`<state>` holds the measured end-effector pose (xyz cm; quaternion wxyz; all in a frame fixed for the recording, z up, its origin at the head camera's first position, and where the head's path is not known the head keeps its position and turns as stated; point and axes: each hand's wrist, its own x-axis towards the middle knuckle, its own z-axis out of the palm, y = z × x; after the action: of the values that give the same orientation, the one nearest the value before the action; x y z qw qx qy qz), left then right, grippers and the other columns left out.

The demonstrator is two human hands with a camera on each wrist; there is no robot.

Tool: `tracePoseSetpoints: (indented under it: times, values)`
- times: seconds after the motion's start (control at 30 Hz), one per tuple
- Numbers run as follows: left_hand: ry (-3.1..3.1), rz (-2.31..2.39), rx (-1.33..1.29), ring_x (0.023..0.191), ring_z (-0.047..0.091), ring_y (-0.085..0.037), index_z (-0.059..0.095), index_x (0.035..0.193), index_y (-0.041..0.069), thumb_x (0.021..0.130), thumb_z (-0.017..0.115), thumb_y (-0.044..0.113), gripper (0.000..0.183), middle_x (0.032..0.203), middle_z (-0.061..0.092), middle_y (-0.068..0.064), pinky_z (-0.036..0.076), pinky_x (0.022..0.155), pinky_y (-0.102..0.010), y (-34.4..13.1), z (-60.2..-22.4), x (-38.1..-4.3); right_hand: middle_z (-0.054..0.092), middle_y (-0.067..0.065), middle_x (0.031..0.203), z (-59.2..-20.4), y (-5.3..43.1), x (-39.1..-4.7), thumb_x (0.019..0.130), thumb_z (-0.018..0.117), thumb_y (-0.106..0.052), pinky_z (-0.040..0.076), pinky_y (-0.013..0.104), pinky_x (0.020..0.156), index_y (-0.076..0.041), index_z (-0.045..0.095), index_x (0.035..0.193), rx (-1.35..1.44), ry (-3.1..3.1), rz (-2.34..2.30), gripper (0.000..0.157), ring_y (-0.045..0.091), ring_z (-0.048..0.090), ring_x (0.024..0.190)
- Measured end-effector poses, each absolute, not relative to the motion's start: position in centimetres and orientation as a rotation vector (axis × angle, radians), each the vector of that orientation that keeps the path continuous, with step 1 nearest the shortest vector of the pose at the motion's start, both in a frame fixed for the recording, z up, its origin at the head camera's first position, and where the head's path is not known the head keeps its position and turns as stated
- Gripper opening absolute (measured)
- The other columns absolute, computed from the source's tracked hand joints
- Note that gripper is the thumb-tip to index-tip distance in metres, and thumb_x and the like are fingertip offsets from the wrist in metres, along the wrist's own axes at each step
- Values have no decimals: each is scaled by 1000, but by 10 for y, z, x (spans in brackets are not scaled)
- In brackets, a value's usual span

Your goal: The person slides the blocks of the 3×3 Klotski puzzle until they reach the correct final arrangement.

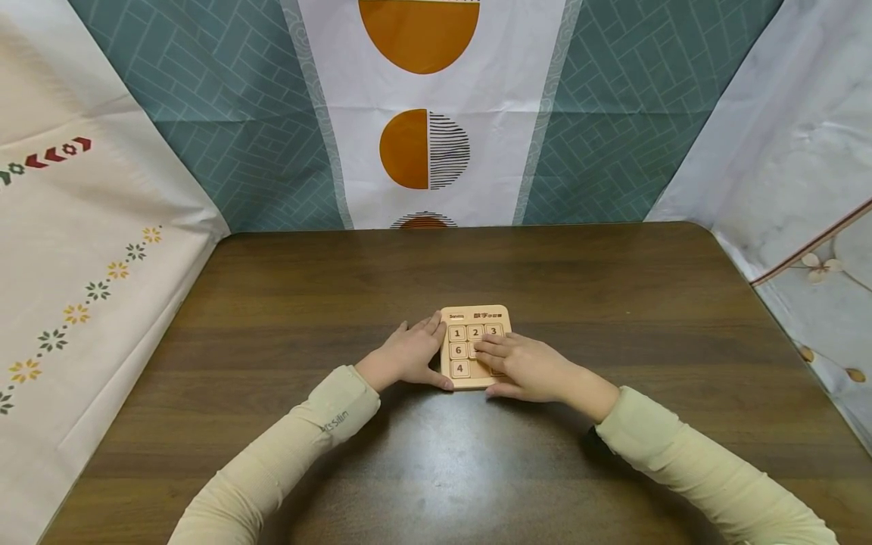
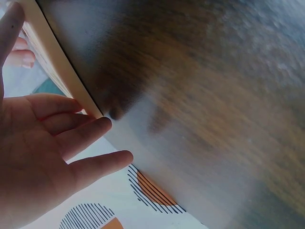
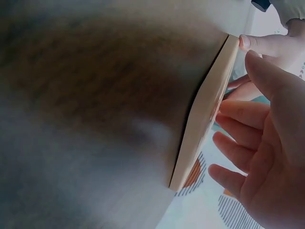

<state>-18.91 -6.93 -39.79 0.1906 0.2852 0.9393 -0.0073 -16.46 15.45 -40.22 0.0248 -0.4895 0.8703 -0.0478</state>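
A pale wooden number slide puzzle [image 1: 474, 309] lies flat on the brown table. Its tiles 1, 2, 3, 6 and a 4 tile [image 1: 459, 369] show; others are covered by fingers. My left hand [image 1: 412, 354] rests along the puzzle's left side, fingers extended at the edge and thumb at the near left corner. From the right, my right hand [image 1: 534, 369] reaches over the puzzle, its fairly straight fingertips on the middle tiles and its thumb by the near edge. In the right wrist view, the puzzle's side [image 3: 202, 124] appears edge-on beside the fingers.
The wooden table [image 1: 327, 272] stretches around the puzzle on all sides. A teal and white patterned cloth [image 1: 272, 151] hangs behind the far edge. Pale printed cloths hang at the left [image 1: 102, 250] and right [image 1: 804, 151].
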Motion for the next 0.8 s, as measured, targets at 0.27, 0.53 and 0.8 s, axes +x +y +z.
tracePoseSetpoints:
  times: [0.27, 0.53, 0.8]
  values:
    - [2644, -24, 796, 135, 21, -28, 21, 143, -3, 69, 61, 67, 109, 149, 12, -19, 24, 101, -55, -71, -398, -190, 53, 13, 127, -400, 155, -157, 86, 57, -44, 33, 44, 100, 1, 57, 123, -1572, 2654, -148, 58, 29, 42, 124]
    - [2642, -25, 793, 135, 20, -28, 20, 143, -2, 70, 60, 67, 109, 149, 12, -18, 24, 101, -54, -71, -398, -189, 57, 10, 123, -400, 157, -160, 86, 59, -42, 36, 43, 97, -1, 62, 117, -1631, 2638, -242, 51, 27, 46, 121]
    - [2647, -31, 816, 135, 21, -28, 23, 142, -3, 70, 61, 67, 108, 149, 13, -19, 26, 100, -55, -71, -401, -190, 50, 14, 130, -401, 142, -178, 86, 57, -43, 32, 46, 99, 0, 52, 127, -1576, 2659, -194, 60, 29, 39, 125]
